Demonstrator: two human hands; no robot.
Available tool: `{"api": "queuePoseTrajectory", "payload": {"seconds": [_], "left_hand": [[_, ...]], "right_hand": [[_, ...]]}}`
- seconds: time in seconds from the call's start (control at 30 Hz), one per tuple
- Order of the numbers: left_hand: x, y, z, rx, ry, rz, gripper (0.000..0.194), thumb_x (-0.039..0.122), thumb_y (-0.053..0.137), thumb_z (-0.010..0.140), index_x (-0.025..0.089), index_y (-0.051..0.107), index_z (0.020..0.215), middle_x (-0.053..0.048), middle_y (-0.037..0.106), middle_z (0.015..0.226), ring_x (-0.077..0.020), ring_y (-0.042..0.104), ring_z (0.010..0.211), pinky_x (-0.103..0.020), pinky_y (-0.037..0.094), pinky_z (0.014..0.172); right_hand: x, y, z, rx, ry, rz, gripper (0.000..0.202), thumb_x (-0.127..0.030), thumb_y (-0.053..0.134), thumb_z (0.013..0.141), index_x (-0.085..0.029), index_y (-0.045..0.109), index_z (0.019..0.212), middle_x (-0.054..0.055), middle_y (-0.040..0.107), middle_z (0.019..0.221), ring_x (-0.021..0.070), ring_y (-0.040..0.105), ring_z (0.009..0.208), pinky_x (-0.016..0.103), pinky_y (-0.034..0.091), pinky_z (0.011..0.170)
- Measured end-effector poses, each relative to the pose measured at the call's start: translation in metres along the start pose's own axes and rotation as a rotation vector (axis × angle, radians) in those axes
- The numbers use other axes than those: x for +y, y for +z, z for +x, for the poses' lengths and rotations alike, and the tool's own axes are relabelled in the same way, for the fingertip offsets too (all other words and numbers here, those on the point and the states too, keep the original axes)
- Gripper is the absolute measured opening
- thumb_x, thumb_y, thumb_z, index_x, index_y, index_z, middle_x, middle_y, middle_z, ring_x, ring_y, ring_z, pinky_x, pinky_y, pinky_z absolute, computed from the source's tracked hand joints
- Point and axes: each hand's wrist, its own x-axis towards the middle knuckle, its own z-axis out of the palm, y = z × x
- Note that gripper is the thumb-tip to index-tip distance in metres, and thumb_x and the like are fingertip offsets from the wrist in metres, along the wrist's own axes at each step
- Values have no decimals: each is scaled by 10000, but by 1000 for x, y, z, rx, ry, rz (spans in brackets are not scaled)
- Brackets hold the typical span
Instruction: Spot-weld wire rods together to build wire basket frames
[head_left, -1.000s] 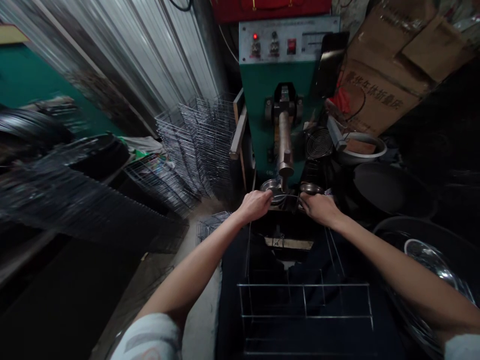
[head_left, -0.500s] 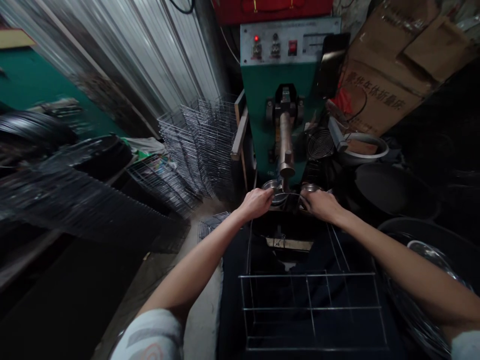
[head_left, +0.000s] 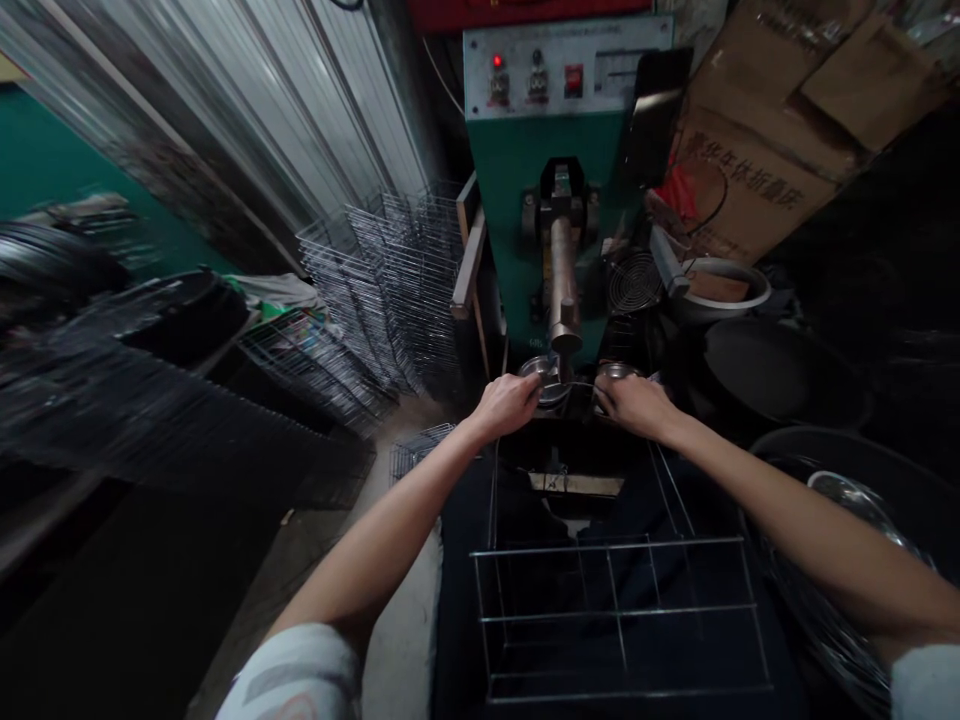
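Note:
A wire rack point(head_left: 615, 612) of thin metal rods extends from the machine toward me over my dark-clad lap. My left hand point(head_left: 508, 405) is closed on its far end, left of the electrode. On the other side, my right hand point(head_left: 636, 403) grips the same end, fingers curled under. A thin wire point(head_left: 580, 383) spans the gap between both hands, just below the tip of the machine's metal electrode arm point(head_left: 564, 290). Round metal dishes sit right behind my fingers. Whether the wire touches the electrode cannot be made out.
The green welding machine point(head_left: 540, 145) stands ahead with a red light lit. Stacked wire grids point(head_left: 397, 280) lean at left beside a wooden bar point(head_left: 469, 262). At right are a pale bowl point(head_left: 720, 310), a dark round pan point(head_left: 780, 375), a wire coil point(head_left: 855, 500) and cardboard point(head_left: 750, 170).
My view has shifted slightly, so the machine sits a little higher and further left. Both hands keep their hold on the rack at the electrode, with hardly any movement.

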Motion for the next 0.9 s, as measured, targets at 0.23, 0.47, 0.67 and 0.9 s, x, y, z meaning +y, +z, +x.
{"api": "queuePoseTrajectory", "payload": {"seconds": [0.23, 0.47, 0.67, 0.9], "left_hand": [[-1, 2, 2, 2, 8, -10, 270, 335, 451, 1024, 229, 678, 1125, -104, 784, 959, -283, 751, 913, -324, 500, 741], [1, 0, 2, -10, 6, -20, 278, 338, 441, 1028, 225, 687, 1088, -107, 788, 971, -288, 749, 924, -325, 495, 738], [2, -2, 0, -7, 18, -13, 262, 316, 446, 1022, 225, 683, 1084, -103, 789, 986, -286, 752, 937, -324, 495, 744], [3, -2, -1, -11, 14, -21, 263, 316, 447, 1021, 232, 680, 1108, -103, 786, 1016, -292, 752, 965, -337, 511, 784]], "right_hand": [[-1, 0, 0, -12, 13, 3, 321, -373, 357, 1079, -235, 626, 1187, 122, 728, 1087, 286, 697, 936, 316, 397, 673], [-1, -1, 0, -27, 17, 54, 332, -389, 352, 1082, -235, 637, 1157, 116, 731, 1060, 279, 683, 943, 309, 371, 662], [-1, 0, -1, -34, 38, 27, 325, -368, 358, 1081, -236, 633, 1195, 117, 729, 1060, 280, 688, 941, 312, 401, 694], [-1, 3, -2, 2, 39, 42, 294, -363, 380, 1082, -232, 618, 1194, 115, 729, 1122, 278, 685, 1011, 300, 387, 685]]}}
